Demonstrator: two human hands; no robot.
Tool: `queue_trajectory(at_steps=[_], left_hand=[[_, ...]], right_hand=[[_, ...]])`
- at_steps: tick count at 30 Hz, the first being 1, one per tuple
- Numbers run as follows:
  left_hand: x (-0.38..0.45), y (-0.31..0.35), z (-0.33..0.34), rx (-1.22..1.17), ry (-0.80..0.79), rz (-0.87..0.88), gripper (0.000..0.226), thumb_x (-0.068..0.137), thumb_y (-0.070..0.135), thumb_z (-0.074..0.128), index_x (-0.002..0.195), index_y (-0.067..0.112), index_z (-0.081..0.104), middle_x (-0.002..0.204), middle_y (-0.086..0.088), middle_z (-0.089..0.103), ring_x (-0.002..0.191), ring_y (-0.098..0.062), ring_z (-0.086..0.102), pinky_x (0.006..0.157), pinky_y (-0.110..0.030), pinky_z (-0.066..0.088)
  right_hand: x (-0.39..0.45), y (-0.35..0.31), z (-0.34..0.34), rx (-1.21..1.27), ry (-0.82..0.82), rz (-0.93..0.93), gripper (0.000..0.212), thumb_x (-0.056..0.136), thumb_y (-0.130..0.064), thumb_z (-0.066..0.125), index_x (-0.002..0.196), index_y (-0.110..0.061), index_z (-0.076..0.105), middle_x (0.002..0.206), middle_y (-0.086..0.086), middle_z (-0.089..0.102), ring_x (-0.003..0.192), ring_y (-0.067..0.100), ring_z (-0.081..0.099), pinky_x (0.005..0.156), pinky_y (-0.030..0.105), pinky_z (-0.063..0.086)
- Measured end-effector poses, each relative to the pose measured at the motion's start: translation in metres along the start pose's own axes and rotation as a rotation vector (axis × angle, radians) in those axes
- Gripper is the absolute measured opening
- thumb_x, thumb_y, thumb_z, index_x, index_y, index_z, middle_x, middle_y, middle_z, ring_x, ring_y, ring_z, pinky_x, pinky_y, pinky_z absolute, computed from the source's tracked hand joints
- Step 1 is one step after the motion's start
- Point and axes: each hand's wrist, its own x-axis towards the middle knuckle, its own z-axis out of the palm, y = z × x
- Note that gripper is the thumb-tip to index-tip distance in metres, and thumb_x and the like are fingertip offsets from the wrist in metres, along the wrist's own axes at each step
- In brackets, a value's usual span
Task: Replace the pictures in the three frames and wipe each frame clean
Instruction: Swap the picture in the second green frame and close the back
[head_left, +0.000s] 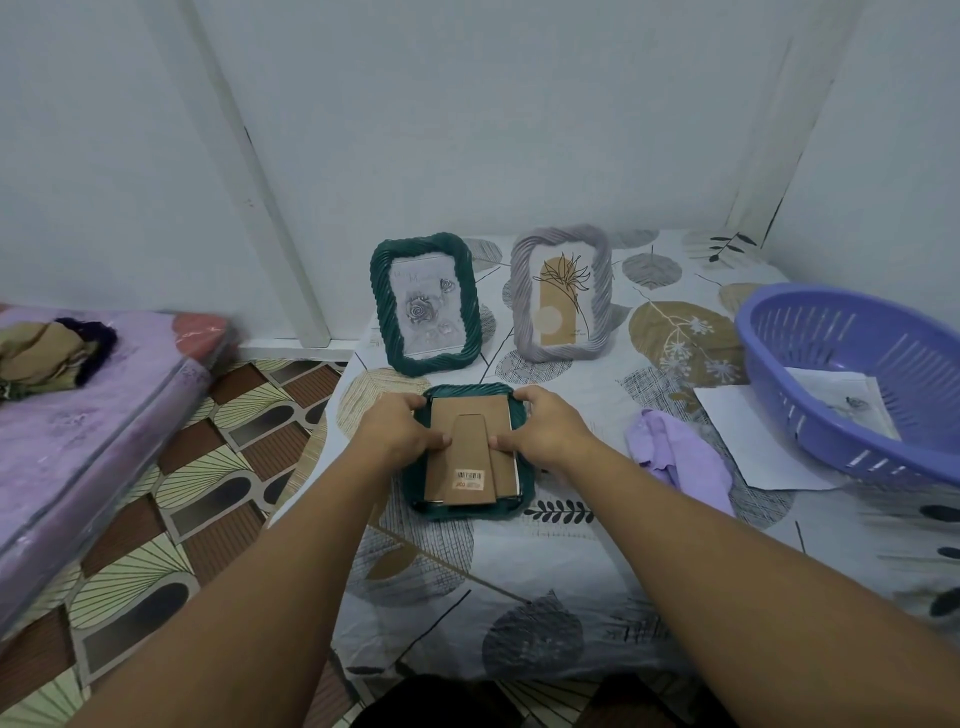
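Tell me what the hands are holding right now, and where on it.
Both hands hold the face-down green frame: the left hand on its left edge, the right hand on its right edge, thumbs pressing on the cardboard back.

One dark green frame (470, 512) lies face down on the table, brown cardboard back (470, 441) and stand up. Behind it, another green frame (425, 304) with a rose print and a grey frame (561, 293) with a plant print stand upright, side by side. A purple cloth (675, 457) sits crumpled to the right, with loose paper pictures (748, 441) just past it.
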Motion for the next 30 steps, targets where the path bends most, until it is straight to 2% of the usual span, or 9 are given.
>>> queue_trajectory(at_steps=[7, 13, 18, 23, 27, 30], left_hand=[[-0.004, -0.003, 0.0, -0.067, 0.011, 0.022, 0.071, 0.081, 0.018, 0.086, 0.145, 0.016, 0.055, 0.149, -0.01, 0.051, 0.134, -0.03, 0.048, 0.109, -0.038, 0.039], [-0.004, -0.003, 0.002, -0.066, 0.004, 0.027, 0.061, 0.082, 0.018, 0.085, 0.138, 0.019, 0.062, 0.144, -0.011, 0.055, 0.128, -0.029, 0.052, 0.096, -0.032, 0.039], [-0.005, -0.002, 0.002, -0.069, 0.018, 0.021, 0.075, 0.082, 0.019, 0.085, 0.149, 0.016, 0.05, 0.15, -0.012, 0.05, 0.136, -0.03, 0.047, 0.11, -0.04, 0.039], [-0.006, 0.0, -0.001, -0.094, -0.029, 0.019, 0.074, 0.084, 0.016, 0.083, 0.15, 0.019, 0.049, 0.154, -0.011, 0.046, 0.139, -0.032, 0.043, 0.109, -0.039, 0.037], [-0.006, 0.002, -0.002, -0.092, -0.06, 0.044, 0.068, 0.087, 0.013, 0.08, 0.148, 0.019, 0.052, 0.152, -0.01, 0.047, 0.137, -0.031, 0.044, 0.095, -0.03, 0.034], [-0.006, 0.001, -0.002, -0.083, -0.062, 0.047, 0.068, 0.087, 0.014, 0.08, 0.148, 0.02, 0.052, 0.153, -0.01, 0.046, 0.138, -0.031, 0.044, 0.101, -0.033, 0.036]], right_hand=[[0.002, 0.001, 0.001, 0.029, 0.002, 0.013, 0.082, 0.077, -0.023, 0.087, 0.148, -0.021, 0.046, 0.14, 0.005, 0.057, 0.125, 0.025, 0.055, 0.105, 0.041, 0.048], [0.004, 0.003, 0.004, 0.049, 0.01, 0.014, 0.082, 0.076, -0.023, 0.088, 0.147, -0.022, 0.047, 0.139, 0.005, 0.058, 0.123, 0.025, 0.056, 0.105, 0.042, 0.048], [0.006, 0.006, 0.005, 0.069, 0.015, 0.018, 0.081, 0.075, -0.022, 0.088, 0.146, -0.022, 0.048, 0.137, 0.005, 0.059, 0.121, 0.024, 0.056, 0.103, 0.04, 0.049], [0.009, 0.007, 0.007, 0.079, 0.014, 0.022, 0.081, 0.075, -0.022, 0.088, 0.145, -0.023, 0.048, 0.137, 0.004, 0.059, 0.121, 0.023, 0.057, 0.103, 0.041, 0.049], [0.01, 0.007, 0.008, 0.099, 0.017, 0.035, 0.083, 0.072, -0.021, 0.09, 0.145, -0.024, 0.049, 0.135, 0.005, 0.06, 0.12, 0.025, 0.058, 0.103, 0.045, 0.05], [0.011, 0.008, 0.009, 0.116, 0.017, 0.041, 0.084, 0.072, -0.02, 0.09, 0.145, -0.024, 0.049, 0.134, 0.005, 0.061, 0.119, 0.026, 0.058, 0.102, 0.046, 0.052]])
